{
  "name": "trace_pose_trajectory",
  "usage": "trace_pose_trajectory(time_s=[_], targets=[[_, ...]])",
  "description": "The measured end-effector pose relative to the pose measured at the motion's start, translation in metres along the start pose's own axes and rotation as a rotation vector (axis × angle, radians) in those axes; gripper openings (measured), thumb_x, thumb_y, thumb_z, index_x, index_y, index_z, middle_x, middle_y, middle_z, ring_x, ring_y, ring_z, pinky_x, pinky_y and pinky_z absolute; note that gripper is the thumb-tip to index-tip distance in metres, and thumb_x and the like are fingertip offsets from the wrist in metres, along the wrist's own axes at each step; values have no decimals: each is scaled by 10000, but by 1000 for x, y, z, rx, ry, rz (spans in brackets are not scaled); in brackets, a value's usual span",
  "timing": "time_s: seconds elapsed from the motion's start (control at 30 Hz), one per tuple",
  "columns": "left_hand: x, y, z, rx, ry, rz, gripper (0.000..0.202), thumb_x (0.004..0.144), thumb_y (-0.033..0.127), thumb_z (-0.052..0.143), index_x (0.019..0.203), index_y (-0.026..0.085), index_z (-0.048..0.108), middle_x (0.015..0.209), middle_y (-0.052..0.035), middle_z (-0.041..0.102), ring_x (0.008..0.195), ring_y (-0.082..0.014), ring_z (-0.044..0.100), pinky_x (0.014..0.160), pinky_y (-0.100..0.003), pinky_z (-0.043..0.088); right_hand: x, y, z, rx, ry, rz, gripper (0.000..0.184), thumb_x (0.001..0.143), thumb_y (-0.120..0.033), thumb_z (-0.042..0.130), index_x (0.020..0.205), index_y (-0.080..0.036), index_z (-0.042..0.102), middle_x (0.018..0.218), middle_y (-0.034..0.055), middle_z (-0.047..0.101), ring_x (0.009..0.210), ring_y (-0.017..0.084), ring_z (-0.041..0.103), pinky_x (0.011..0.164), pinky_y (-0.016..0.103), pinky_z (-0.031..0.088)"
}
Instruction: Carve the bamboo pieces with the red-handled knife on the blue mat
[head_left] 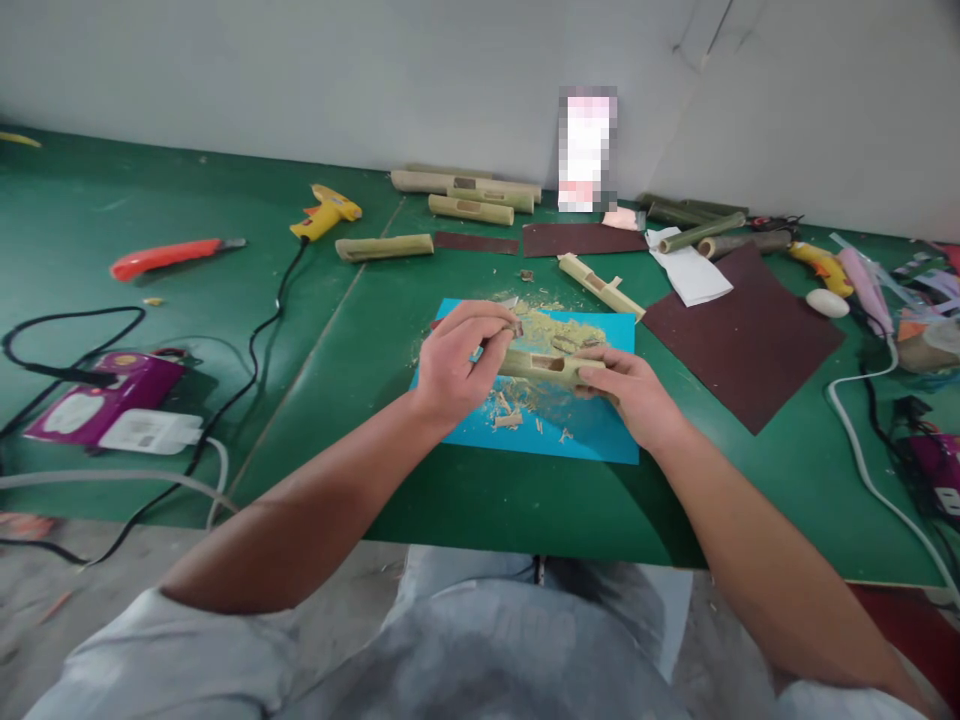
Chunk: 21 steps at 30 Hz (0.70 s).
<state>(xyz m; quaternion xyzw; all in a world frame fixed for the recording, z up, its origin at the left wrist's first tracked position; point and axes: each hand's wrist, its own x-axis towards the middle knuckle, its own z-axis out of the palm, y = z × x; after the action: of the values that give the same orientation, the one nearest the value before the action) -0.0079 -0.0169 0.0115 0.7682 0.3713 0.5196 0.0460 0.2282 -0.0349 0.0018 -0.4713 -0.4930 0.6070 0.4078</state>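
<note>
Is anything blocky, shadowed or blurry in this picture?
Head view: the pale panel against the wall is broken into coarse blocks; head view: the table darkens in shadow near the right hand; head view: the shirt looks soft, without crisp detail.

The hands (459, 365) and the held tube (519, 364) take up the space over the blue sheet (607, 437). Left of it, a bare stretch of the bench (367, 340) gives passage as far as the black cord (279, 298), which trails from the yellow glue gun (324, 212); beyond, a purple box (142, 395) blocks a low path. Past the far edge, a slanted bamboo piece (611, 294) stands in the way. Rightward, the brown sheet (750, 350) lies flat, passable from above, before a white cord (831, 385).
</note>
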Motion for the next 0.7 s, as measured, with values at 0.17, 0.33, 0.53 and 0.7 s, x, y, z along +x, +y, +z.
trace_pose_trajectory(time_s=[0.17, 0.33, 0.53, 0.7], targets=[[1, -2, 1, 9, -2, 34, 134, 953, 166, 562, 852, 179, 648, 980, -66, 737, 949, -182, 708, 914, -362, 593, -6, -2, 0, -420, 39, -194, 282, 724, -422, 764, 921, -229, 704, 870, 25, 719, 747, 180, 604, 712, 364, 501], [0, 0, -2, 97, 35, -35, 138, 965, 223, 534, 861, 197, 621, 946, -59, 718, 932, -185, 690, 870, -354, 573, -10, 6, 5, -732, 199, -457, 207, 749, -371, 739, 885, -239, 653, 916, 57, 685, 890, 238, 622, 787, 396, 503], [-3, 10, 3, 148, -219, -164, 231, 983, 276, 484, 780, 194, 557, 673, -8, 592, 600, -128, 537, 594, -277, 435, -12, 14, 17, -983, 249, -421, 161, 779, -322, 702, 869, -229, 606, 895, 96, 667, 908, 275, 606, 772, 407, 494], [-5, 16, 15, 285, -556, -215, 291, 994, 289, 419, 766, 182, 565, 684, -27, 597, 617, -153, 533, 580, -298, 370, -11, 21, 23, -1058, 231, -433, 150, 787, -296, 674, 884, -226, 583, 922, 104, 657, 906, 274, 601, 777, 404, 487]])
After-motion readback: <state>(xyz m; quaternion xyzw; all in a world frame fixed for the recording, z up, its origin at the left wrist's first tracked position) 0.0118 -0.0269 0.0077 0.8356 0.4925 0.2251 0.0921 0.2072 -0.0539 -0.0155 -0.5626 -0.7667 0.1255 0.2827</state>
